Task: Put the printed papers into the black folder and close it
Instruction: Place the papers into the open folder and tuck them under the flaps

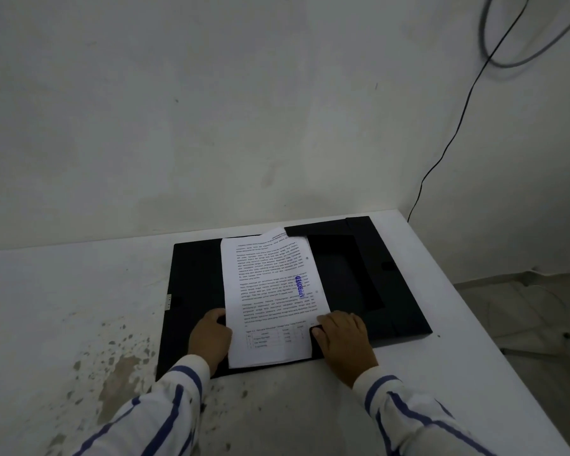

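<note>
Your black folder is lying open, printed papers sitting inside, blue stamp showing; your left hand and right hand are gripping the stack's edges.

The black folder presents a matt, smooth plastic-like surface, the printed papers are plain white matt paper, the table is white with worn, rough speckled patches near left.

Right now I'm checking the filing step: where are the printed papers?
In the head view, the printed papers lie on the open black folder, across its middle, with the left hand and right hand at their near corners.
</note>
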Motion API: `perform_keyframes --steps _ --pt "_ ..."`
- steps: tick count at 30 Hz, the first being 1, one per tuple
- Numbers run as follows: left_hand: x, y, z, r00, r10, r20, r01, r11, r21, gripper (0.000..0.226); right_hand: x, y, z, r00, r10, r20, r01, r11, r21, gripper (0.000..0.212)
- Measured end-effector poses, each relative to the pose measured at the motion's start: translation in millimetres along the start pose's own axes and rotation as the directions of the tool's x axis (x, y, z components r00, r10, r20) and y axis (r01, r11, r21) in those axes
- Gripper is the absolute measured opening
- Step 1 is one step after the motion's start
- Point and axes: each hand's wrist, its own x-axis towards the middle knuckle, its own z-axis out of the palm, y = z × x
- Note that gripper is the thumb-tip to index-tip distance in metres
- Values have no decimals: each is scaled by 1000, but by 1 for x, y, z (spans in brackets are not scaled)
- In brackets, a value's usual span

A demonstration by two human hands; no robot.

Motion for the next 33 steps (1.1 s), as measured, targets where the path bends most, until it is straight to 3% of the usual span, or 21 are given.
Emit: perform_keyframes --steps 7,14,25,33 --pt "-5 -9 -11 997 -5 -75 8 999 44 47 4 2 1 1000 -7 19 7 1000 -12 39" --pt "-3 -6 -6 999 -1 -47 1 1000 8 49 3 0 1 1000 -9 17 9 1000 -4 38" --pt "-4 21 39 1000 21 7 -21 1000 10 46 -4 24 -8 986 -12 -165 6 999 -34 27" --pt "-9 42 83 998 35 46 -35 999 -2 44 -5 64 -25 979 64 -195 -72 997 -37 32"
